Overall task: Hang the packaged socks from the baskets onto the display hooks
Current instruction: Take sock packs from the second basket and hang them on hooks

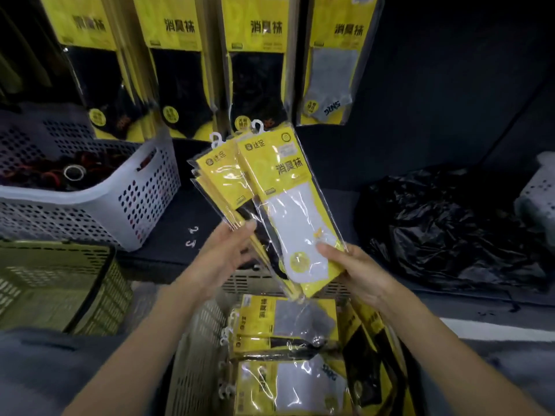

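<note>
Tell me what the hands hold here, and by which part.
Both hold yellow sock packs by their lower ends: the right hand the white-sock pack, the left hand the fanned stack behind it.

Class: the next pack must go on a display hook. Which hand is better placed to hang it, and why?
Probably the right hand: it alone grips the front white-sock pack, below the grey-sock row. The left hand steadies the remaining fanned packs.

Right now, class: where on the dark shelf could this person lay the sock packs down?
Bare shelf lies between the white basket and the black plastic bag, below the hanging packs. Both flanks are crowded.
</note>
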Demonstrator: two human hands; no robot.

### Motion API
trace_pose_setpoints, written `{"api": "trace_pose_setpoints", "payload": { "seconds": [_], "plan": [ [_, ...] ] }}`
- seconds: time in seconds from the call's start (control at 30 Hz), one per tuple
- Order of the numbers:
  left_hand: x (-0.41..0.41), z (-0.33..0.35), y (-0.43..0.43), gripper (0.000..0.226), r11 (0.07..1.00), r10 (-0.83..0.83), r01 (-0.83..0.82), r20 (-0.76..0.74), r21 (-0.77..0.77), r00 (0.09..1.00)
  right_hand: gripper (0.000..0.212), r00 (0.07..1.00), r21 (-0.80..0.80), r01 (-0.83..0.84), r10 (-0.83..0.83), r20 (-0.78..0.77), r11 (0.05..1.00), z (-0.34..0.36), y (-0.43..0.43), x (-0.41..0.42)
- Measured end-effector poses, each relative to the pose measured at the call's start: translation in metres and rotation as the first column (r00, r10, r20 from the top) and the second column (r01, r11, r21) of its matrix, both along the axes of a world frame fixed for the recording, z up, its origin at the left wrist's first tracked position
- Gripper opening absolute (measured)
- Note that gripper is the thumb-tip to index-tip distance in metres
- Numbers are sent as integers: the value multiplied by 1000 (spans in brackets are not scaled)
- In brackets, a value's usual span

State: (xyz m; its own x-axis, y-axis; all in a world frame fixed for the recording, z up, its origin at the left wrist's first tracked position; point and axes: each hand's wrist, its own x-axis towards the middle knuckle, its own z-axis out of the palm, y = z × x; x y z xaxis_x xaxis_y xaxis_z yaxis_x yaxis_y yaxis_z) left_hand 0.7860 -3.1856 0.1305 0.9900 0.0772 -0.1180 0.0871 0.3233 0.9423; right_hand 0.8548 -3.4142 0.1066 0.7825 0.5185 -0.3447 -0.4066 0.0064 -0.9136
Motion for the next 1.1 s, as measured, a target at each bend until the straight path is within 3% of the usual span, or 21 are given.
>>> {"api": "trace_pose_setpoints", "payload": {
  "seconds": [0.1,0.23,0.33,0.47,0.6,0.73,0.87,1.1],
  "plan": [
    [16,18,-12,46,987,161,-162,100,2,982,63,997,-19,28,-27,78,999,19,9,1],
    [41,51,-5,52,953,275,-296,219,67,936,47,966,-33,-9,18,258,999,62,13,18],
    [60,90,2,51,930,276,-340,343,141,898,51,898,-2,24,-21,439,1000,109,20,38],
    [84,133,3,48,909,190,-329,446,258,875,45,760,185,168,-247,602,968,171,30,62],
    [103,148,-5,42,896,154,-330,490,296,858,33,691,316,228,-381,614,921,193,35,80],
    [114,139,-5,23,892,190,-347,459,288,868,23,727,345,307,-452,517,887,179,34,97],
    [118,135,16,30,862,302,-424,393,276,869,21,703,340,415,-535,470,844,181,21,112],
    [112,150,43,19,794,377,-533,450,293,809,17,681,259,383,-461,569,887,198,27,139]
  ]
}}
